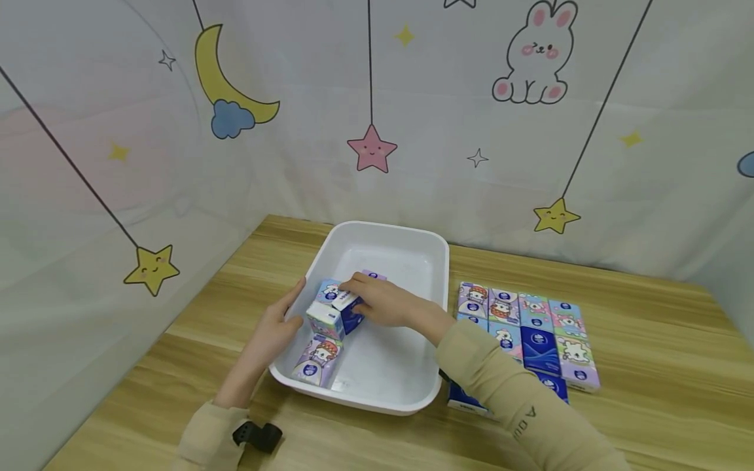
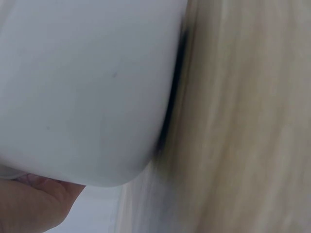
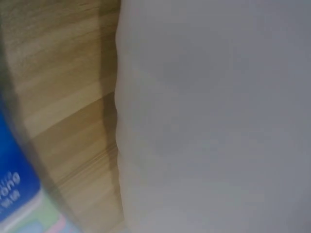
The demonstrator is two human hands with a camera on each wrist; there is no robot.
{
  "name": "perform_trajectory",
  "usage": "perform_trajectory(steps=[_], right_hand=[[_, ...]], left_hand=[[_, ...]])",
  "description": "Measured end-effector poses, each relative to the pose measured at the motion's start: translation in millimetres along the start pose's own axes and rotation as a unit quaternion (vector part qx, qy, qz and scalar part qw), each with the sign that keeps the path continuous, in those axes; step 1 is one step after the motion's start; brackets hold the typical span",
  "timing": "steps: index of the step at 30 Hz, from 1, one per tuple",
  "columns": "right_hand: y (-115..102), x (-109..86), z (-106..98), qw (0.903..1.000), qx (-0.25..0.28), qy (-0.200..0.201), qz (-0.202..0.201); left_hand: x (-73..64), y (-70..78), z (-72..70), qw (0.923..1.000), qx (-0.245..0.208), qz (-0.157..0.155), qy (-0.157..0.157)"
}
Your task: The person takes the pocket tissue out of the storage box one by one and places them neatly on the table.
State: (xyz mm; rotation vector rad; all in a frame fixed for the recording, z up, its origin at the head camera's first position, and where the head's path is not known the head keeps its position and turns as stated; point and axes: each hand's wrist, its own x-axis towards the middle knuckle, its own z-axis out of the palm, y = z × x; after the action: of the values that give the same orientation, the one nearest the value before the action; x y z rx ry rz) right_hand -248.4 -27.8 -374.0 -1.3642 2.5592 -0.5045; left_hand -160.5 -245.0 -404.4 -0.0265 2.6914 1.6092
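Inside the white plastic tray (image 1: 385,366), my right hand (image 1: 383,302) grips a dark blue tissue pack (image 1: 351,320) from above, fingers over its white end. Beside it a green-and-pink tissue pack (image 1: 326,320) stands upright, with a light blue pack (image 1: 328,292) behind. A purple pack (image 1: 319,361) with a cartoon figure lies flat at the tray's near left. Another purple pack (image 1: 374,275) shows partly behind my right hand. My left hand (image 1: 273,330) holds the tray's left rim, and its fingers (image 2: 36,204) are at the tray edge in the left wrist view.
Right of the tray, rows of tissue packs (image 1: 538,350) lie on the wooden table (image 1: 648,340), partly covered by my right sleeve (image 1: 518,399). A patterned cloth (image 1: 459,196) hangs behind the table. A black wrist strap (image 1: 259,436) sits at my left cuff.
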Motion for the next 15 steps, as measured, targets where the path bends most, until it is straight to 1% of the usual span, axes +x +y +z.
perform_trajectory(steps=[15], right_hand=[[0.4, -7.2, -3.4, 0.9999, -0.005, -0.003, 0.011]], left_hand=[[0.3, 0.9, 0.2, 1.0000, 0.002, -0.005, 0.000]])
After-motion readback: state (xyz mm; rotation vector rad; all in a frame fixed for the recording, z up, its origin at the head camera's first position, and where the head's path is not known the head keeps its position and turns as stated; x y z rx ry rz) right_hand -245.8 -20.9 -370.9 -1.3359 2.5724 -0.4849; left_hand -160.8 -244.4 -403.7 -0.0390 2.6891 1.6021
